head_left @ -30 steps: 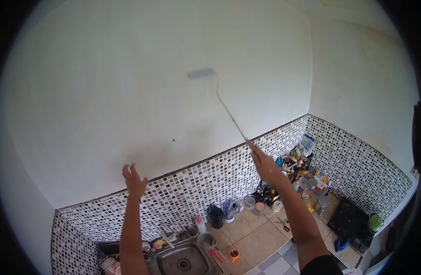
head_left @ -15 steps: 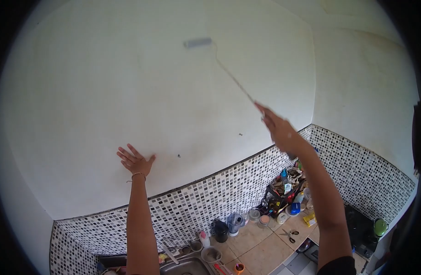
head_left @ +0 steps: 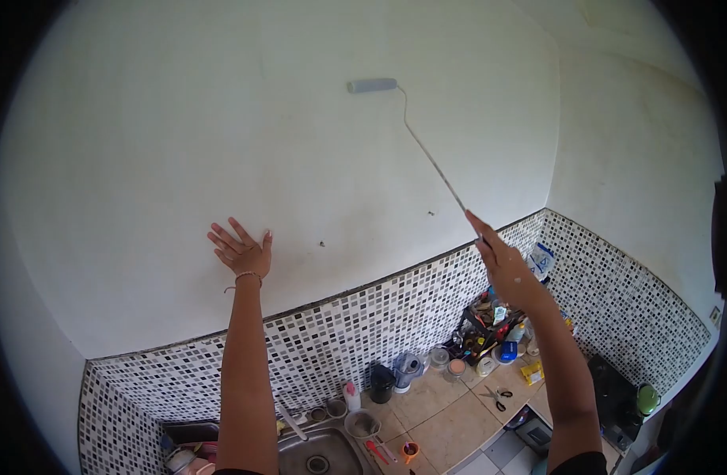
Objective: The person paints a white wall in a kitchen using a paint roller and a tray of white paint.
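A paint roller (head_left: 372,85) with a pale grey sleeve and a long thin bent rod touches the white wall (head_left: 142,142) in the upper middle of the view. Its handle is wrapped by the fingers of my right hand (head_left: 502,263), which covers most of the grip. Pale paint specks dot the back of that hand. Lower on the same wall, my left hand (head_left: 244,252) rests with its fingers spread flat, a bracelet (head_left: 248,275) around the wrist. Two small dark marks or holes show on the wall between my hands.
Below runs a mosaic tile band (head_left: 363,309). On the tiled counter (head_left: 450,427) are a sink (head_left: 332,443), a blender jug (head_left: 408,368), jars, scissors (head_left: 499,397), an orange cup (head_left: 410,452) and a cluttered rack (head_left: 482,324). A black stove (head_left: 614,396) with a green kettle (head_left: 647,399) stands right.
The roller and my right hand have shifted right and down in the view. My left hand stays flat on the wall, appearing slightly higher as the view tilts.
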Available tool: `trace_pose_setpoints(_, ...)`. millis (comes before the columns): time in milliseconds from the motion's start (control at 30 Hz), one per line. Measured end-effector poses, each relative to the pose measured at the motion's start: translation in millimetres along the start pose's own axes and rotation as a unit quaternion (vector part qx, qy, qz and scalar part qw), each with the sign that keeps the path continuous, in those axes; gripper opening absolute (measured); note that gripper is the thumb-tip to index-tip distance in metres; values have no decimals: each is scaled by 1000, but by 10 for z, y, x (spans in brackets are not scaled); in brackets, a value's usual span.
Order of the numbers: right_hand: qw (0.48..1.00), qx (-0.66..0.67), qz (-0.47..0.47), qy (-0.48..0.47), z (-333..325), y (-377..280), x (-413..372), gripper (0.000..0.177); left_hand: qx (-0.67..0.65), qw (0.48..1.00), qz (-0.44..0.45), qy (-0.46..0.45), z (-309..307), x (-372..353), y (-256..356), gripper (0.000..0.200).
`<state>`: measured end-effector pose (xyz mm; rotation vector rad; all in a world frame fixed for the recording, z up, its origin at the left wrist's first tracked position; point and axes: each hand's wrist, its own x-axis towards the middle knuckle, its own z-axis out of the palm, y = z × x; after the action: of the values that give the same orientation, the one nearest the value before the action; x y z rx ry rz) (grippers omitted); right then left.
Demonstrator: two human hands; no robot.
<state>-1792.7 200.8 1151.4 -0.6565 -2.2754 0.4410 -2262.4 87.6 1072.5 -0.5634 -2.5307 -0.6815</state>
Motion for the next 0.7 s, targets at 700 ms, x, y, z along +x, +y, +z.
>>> trace_pose_setpoints(700,996,39,82,-2,-355,-677,539,44,-6,994,15,-111,-311,-29,-27,116)
